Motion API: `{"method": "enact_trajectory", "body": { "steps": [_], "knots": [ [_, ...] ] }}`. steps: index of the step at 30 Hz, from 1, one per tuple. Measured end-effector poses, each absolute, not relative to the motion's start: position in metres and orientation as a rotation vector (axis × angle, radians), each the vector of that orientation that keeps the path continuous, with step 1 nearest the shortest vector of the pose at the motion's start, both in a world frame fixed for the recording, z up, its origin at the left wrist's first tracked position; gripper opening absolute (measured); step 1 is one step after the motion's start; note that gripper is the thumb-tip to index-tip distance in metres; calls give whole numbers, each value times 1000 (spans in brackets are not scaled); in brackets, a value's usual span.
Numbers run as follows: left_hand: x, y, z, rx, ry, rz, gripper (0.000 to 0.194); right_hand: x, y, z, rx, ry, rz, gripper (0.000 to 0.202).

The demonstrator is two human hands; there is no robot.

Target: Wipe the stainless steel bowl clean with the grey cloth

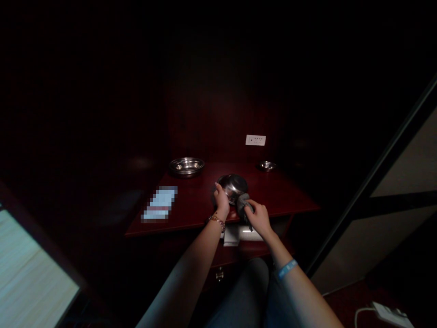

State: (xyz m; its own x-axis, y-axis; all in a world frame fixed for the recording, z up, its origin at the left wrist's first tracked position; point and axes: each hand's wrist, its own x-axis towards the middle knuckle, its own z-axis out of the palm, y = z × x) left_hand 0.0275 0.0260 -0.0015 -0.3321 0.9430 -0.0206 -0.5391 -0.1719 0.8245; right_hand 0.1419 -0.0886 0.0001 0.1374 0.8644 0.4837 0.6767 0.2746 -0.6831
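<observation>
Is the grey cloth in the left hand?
No, the right hand holds the grey cloth, while the left hand holds the shiny metal bowl.

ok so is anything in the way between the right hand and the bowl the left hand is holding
Yes, a grey cloth held in the right hand sits between it and the metal bowl. Nothing visible separates the left hand from the bowl.
</observation>
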Motion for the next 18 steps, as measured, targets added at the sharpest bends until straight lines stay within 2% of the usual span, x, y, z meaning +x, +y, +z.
{"method": "enact_trajectory", "body": {
  "steps": [8, 13, 18],
  "knots": [
    [25, 27, -3, 702, 1051, 1767, 56, 144, -79, 1, -1094, -1251, 663, 33],
    [26, 30, -5, 658, 970, 1765, 53, 160, -78, 12, -1042, -1124, 538, 30],
    [28, 30, -6, 635, 937, 1787, 50, 154, -78, 32, -1040, -1489, 281, 30]
  ]
}}
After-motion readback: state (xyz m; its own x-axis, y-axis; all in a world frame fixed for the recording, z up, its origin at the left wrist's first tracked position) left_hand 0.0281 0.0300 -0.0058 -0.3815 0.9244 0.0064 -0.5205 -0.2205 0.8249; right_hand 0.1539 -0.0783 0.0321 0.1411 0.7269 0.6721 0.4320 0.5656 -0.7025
